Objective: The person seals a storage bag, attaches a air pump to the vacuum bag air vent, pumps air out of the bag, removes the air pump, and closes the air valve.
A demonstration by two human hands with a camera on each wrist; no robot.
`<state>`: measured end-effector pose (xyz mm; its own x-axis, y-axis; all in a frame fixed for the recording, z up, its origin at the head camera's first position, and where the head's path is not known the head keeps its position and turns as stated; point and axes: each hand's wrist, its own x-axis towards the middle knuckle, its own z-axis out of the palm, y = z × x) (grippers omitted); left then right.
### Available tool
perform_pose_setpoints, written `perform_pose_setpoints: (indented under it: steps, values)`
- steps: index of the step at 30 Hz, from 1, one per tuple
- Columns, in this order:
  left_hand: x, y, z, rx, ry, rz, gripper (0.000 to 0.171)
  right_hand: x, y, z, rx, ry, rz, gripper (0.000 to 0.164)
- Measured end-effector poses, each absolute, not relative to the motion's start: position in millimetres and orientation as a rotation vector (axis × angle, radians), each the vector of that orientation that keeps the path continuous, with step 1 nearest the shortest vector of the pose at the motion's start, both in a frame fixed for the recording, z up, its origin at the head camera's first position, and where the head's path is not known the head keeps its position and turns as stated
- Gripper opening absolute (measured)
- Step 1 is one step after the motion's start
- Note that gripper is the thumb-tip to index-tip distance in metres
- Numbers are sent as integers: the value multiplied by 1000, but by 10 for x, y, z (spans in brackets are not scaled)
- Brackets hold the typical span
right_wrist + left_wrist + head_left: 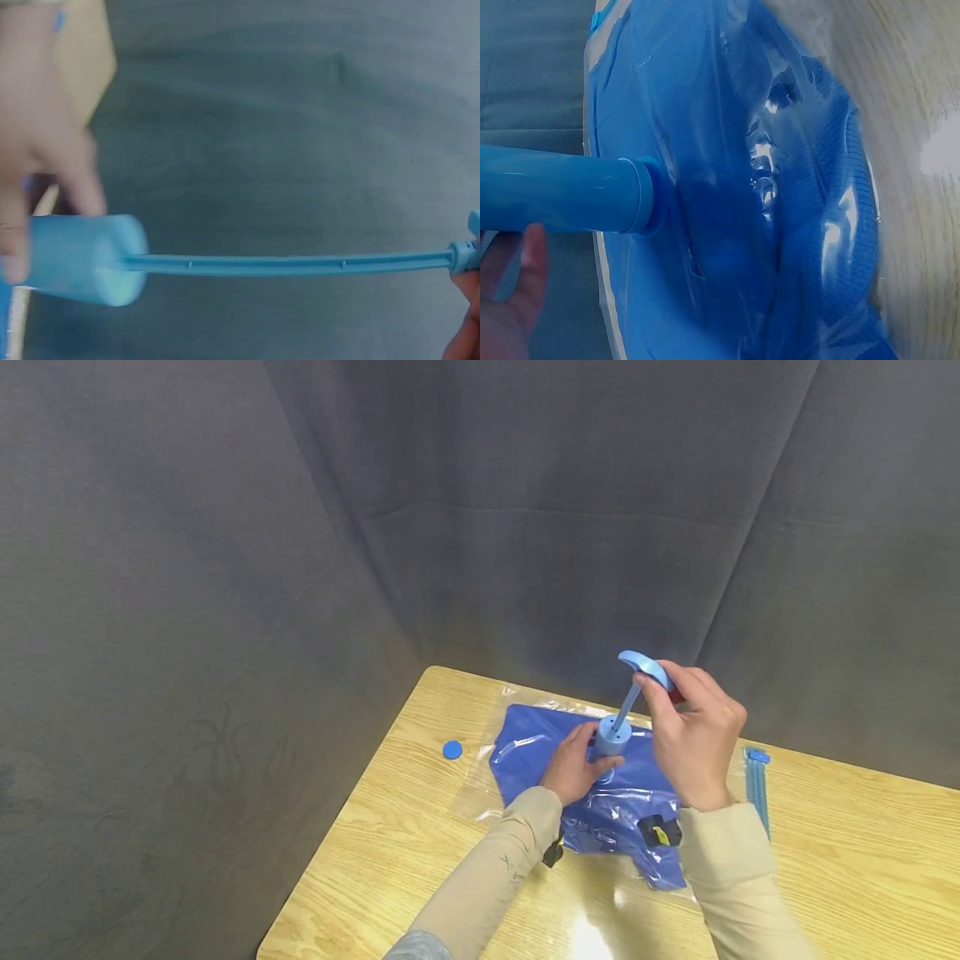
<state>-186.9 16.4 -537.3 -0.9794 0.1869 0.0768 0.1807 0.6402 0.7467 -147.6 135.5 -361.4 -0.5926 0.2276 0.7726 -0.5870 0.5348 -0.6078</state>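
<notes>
Grey curtain behind a wooden table; on it, a clear bag containing blue fabric. The pump stands on the bag, its rod drawn out. The right hand grips the handle; the left hand clasps the barrel. A blue strip lies right of the bag, a blue disc left.

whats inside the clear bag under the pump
Blue cloth, ribbed in places, shows through the clear bag. In the head view the pump and left hand cover part of it; whatever lies beneath the cloth's upper surface cannot be seen.
</notes>
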Motion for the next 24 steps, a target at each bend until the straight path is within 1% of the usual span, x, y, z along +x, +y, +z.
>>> perform_pose_setpoints:
  steps: [6,24]
  values:
    - [-1873,162,-5361,312,2852,1283,55,-1442,1331,-3461,282,-1838,1208,16]
    - [-1866,162,-5358,301,2847,1282,55,-1434,1324,-3472,251,-1882,1273,18]
